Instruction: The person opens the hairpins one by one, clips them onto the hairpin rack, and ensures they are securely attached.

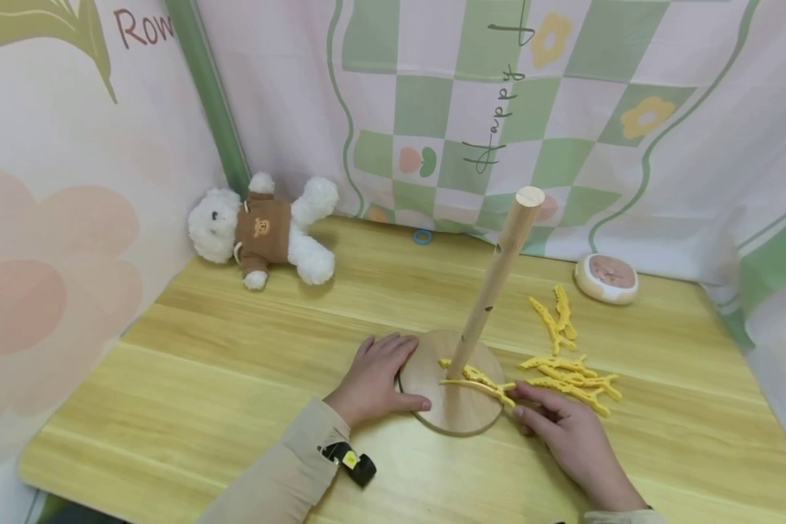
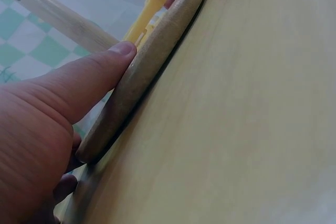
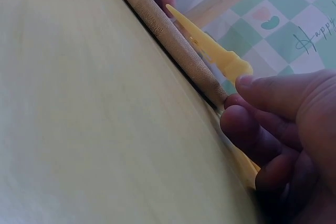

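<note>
Checked green-and-white curtain (image 1: 419, 105) across the back, lettered "Happy", with a flower-printed wall (image 1: 26, 306) to the left. Below, a wood-grain table (image 1: 236, 364), bearing along its far side a white plush toy (image 1: 268, 233) in brown, lying down at the left corner; a small blue ring (image 1: 416, 239) near the curtain; and, toward the right corner, a round white pad (image 1: 607, 275) with a brownish-pink top.

Nearer the front: a round wooden base (image 1: 461, 418), with a notched post (image 1: 487, 302) standing on it. Left hand (image 1: 380, 378) on the left edge of the base, grasping it, thumb stretched over the top, other fingers spread along the rim. Just above that wrist, a black device (image 1: 360, 466) at the beige sleeve (image 1: 268, 466).

Pinched by its forked end in the right hand (image 1: 566, 429), between thumb and fingers: one yellow clip (image 3: 228, 61), low over the right side of the base. Prongs parted, one passing in front of the post and one behind, close to its foot. Cannot tell whether either touches the wood.

Just right of the base, overlapping yellow clips (image 1: 570, 376) in a pile; beyond, two more clips (image 1: 564, 309), close together, nearer the pad.
</note>
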Demonstrator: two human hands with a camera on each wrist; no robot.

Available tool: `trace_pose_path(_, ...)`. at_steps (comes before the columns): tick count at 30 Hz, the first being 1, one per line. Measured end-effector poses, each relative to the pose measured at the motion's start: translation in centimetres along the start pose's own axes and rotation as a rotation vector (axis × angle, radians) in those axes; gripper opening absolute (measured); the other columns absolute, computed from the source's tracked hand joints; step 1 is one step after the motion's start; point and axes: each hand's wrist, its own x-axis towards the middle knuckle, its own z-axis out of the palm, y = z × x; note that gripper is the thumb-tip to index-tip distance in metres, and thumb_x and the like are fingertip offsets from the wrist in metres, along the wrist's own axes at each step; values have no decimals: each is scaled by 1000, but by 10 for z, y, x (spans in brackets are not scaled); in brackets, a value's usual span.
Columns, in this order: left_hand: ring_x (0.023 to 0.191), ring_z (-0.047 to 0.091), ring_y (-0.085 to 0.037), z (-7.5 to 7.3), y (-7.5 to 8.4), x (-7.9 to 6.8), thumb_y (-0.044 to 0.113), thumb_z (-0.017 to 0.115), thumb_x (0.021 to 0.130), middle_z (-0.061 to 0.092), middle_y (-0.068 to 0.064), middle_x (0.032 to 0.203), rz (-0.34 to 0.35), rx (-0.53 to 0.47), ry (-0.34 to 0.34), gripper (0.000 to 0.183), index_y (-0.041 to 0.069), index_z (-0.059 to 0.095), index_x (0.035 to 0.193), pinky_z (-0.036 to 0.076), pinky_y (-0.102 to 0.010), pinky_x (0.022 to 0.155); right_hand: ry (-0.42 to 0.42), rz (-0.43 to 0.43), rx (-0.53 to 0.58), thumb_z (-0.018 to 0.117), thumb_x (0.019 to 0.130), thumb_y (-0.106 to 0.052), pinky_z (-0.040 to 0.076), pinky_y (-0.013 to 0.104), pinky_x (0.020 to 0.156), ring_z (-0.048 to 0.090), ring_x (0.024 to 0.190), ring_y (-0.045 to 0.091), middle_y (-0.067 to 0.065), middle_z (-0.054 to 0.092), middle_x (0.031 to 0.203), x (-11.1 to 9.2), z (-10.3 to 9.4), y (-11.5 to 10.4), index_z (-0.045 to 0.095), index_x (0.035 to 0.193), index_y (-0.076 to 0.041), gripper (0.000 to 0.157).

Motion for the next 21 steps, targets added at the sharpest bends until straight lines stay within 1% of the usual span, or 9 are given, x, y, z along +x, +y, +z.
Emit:
trace_pose_path(10,149,29,-28,-1,2,0,64,77,77,41,-3,158,-10,11,-4,102,12,38,155,10,-54,122,-6,2,26,72,91,-5,59,26,62,69,73,6,13,73,115,0,0,0,70,124,-2,33)
trace_pose_path(21,148,30,-28,-2,3,0,64,77,76,41,-3,158,-12,10,-8,102,11,39,155,11,-54,122,-10,23,10,73,91,-6,59,26,63,69,72,6,11,74,114,1,0,-1,70,125,-3,34)
